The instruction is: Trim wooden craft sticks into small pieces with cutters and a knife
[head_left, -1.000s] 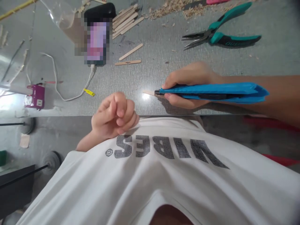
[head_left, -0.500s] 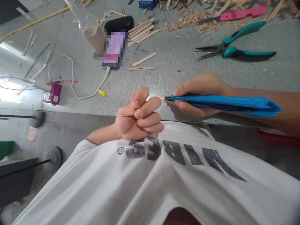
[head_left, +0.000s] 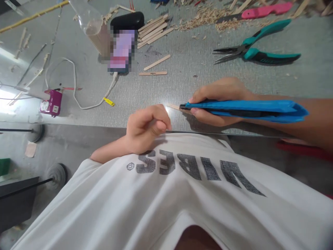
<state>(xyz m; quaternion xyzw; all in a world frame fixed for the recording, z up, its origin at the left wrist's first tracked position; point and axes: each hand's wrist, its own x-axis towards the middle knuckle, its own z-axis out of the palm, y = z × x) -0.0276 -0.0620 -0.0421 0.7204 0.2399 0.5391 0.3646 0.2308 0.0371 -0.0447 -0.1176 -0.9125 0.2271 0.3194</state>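
Observation:
My right hand (head_left: 221, 100) is closed around a blue utility knife (head_left: 247, 107), its black tip pointing left. Under that tip a thin wooden stick (head_left: 173, 106) lies at the table's near edge, partly hidden by the knife and fingers. Just left of the stick, my left hand (head_left: 148, 126) is curled in front of the white shirt, its fingers bent in; whether something small is inside cannot be seen. Two more wooden sticks, one plain (head_left: 157, 62) and one with a dark mark (head_left: 153, 73), lie farther back on the grey table (head_left: 182, 83).
Teal-handled pliers (head_left: 249, 52) lie open at the back right, near a pink-handled knife (head_left: 266, 11) and wood shavings (head_left: 205, 17). Behind the sticks are a stick pile (head_left: 153, 31), a phone (head_left: 121, 52) on a white cable, a black case (head_left: 127, 21) and a bottle (head_left: 97, 36). A purple adapter (head_left: 51, 103) sits left.
My left hand has turned over and its fingers have curled downward, a little away from the stick. More of the stick shows beside the knife tip. The whole view has shifted slightly.

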